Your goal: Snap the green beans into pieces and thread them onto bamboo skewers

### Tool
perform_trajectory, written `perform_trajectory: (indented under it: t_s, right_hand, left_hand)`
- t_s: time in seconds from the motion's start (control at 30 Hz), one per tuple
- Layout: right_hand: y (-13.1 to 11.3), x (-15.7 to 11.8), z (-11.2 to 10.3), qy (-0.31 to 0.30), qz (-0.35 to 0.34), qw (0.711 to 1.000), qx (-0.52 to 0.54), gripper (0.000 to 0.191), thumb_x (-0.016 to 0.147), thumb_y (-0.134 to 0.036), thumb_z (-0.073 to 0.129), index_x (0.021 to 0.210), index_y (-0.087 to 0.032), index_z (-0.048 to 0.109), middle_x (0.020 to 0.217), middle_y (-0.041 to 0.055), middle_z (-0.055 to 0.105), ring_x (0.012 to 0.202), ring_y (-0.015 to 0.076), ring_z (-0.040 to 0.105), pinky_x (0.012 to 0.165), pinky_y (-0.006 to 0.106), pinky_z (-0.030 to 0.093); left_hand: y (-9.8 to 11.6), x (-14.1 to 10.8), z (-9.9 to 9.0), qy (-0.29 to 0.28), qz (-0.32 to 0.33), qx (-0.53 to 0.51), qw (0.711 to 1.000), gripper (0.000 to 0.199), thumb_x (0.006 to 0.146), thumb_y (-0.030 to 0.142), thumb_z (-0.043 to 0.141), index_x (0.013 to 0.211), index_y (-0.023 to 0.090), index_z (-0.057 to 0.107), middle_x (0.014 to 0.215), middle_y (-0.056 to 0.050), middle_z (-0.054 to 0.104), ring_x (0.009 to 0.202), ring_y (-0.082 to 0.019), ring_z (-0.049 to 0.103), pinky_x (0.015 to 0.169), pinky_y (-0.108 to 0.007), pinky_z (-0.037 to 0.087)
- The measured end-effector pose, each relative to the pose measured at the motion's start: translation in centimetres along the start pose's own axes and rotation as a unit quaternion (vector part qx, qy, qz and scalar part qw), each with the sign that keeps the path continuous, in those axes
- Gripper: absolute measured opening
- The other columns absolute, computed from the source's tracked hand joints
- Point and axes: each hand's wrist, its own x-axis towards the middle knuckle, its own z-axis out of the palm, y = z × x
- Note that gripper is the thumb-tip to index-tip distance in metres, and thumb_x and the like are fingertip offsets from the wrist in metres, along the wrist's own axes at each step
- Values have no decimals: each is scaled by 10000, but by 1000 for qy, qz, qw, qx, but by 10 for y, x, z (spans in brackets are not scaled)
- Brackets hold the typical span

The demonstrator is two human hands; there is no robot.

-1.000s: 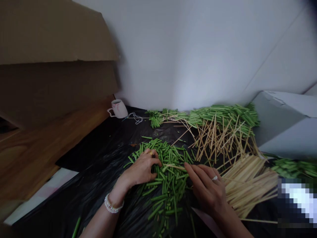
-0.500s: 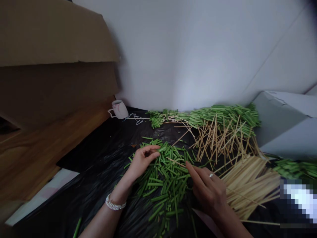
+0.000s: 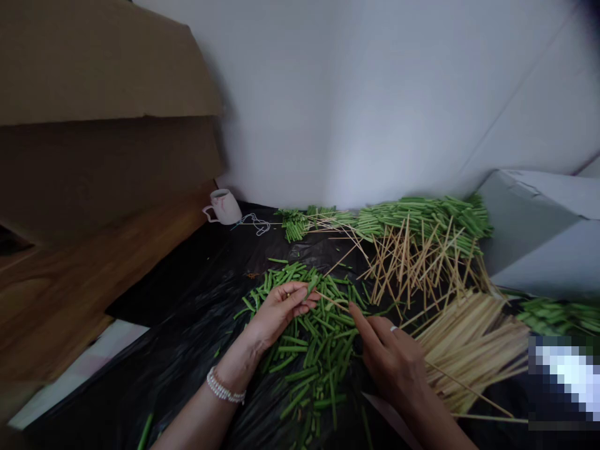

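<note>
My left hand (image 3: 281, 310), with a beaded bracelet at the wrist, pinches a short green bean piece (image 3: 312, 285) between thumb and fingers. A thin wooden skewer (image 3: 332, 301) runs from my right hand (image 3: 391, 347) to that bean piece; its tip meets the piece, but I cannot tell how deep it goes. My right hand wears a ring and grips the skewer with the index finger stretched along it. Beneath both hands spreads a loose pile of cut green bean pieces (image 3: 300, 359).
Bean-loaded skewers (image 3: 417, 215) lie along the wall, sticks toward me. Bare skewers (image 3: 473, 350) are heaped at the right, near a white box (image 3: 539, 231). A mug (image 3: 225, 207) and a cord (image 3: 257, 224) stand at the back left on black plastic sheeting (image 3: 187, 350). A cardboard box (image 3: 107, 112) looms left.
My left hand has turned and moved slightly right and down, bringing the bean piece to the skewer's tip. My right hand has shifted only a little to the left.
</note>
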Motion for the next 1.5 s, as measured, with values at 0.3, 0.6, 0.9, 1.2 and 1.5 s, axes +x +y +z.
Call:
perform_trajectory:
  t_s: [0.3, 0.6, 0.9, 1.2, 1.5]
  right_hand:
    - [-3, 0, 3, 0, 3, 1000, -12, 486, 857, 36, 425, 1298, -125, 551, 769, 13, 622, 622, 135, 484, 585, 294, 317]
    - [-2, -3, 6, 9, 2, 1000, -11, 490, 864, 20, 441, 1318, -132, 546, 801, 17, 642, 626, 128, 492, 608, 285, 325]
    - [-3, -3, 5, 10, 8, 1000, 5, 554, 855, 23, 446, 1381, -140, 498, 790, 15, 637, 640, 137, 502, 614, 285, 333]
    - [-6, -4, 6, 7, 7, 1000, 9, 512, 858, 17, 447, 1340, -133, 529, 794, 14, 633, 624, 130, 498, 604, 288, 337]
    - [-11, -6, 6, -6, 17, 1000, 10, 498, 878, 1, 413, 1350, -124, 506, 770, 9, 625, 584, 123, 496, 572, 281, 344]
  left_hand:
    - [-1, 0, 1, -5, 2, -4, 1000, 326, 683, 332, 850, 915, 137, 731, 882, -88, 774, 709, -119, 696, 719, -228, 519]
    - [-1, -2, 0, 5, -5, -30, 1000, 291, 637, 273, 881, 869, 143, 765, 845, -89, 780, 668, -98, 695, 696, -192, 531]
    - [-1, -1, 0, 7, 5, -32, 999, 305, 648, 279, 875, 914, 169, 776, 843, -73, 781, 691, -100, 701, 713, -192, 534]
    - [-4, 0, 1, 32, 14, -7, 999, 294, 602, 321, 895, 820, 157, 785, 788, -61, 776, 675, -104, 688, 682, -192, 517]
    - [-3, 1, 2, 58, 12, -10, 998, 323, 510, 282, 933, 763, 150, 782, 709, -48, 761, 612, -94, 663, 646, -188, 504]
